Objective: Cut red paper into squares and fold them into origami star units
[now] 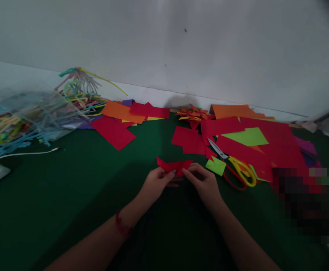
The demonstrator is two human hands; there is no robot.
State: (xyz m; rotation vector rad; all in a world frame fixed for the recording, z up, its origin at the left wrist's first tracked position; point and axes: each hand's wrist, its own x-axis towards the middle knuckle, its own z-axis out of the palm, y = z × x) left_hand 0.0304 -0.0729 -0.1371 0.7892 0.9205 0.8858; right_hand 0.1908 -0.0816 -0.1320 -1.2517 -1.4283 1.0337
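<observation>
A small folded piece of red paper with pointed ends is held between both hands, above the green tabletop. My left hand pinches its left part, thumb on top and fingers beneath. My right hand grips the right side, its thumb pressed on the paper near the middle. Just right of my right hand lies a small folded piece of green paper. Beside that, scissors with yellow and red handles lie partly open, blades pointing to the back left.
Red paper sheets overlap at the right, a light green sheet among them. An orange and red folded paper flower sits at the back. Orange paper lies back left. Pipe cleaners in clear plastic and a white cable are at left.
</observation>
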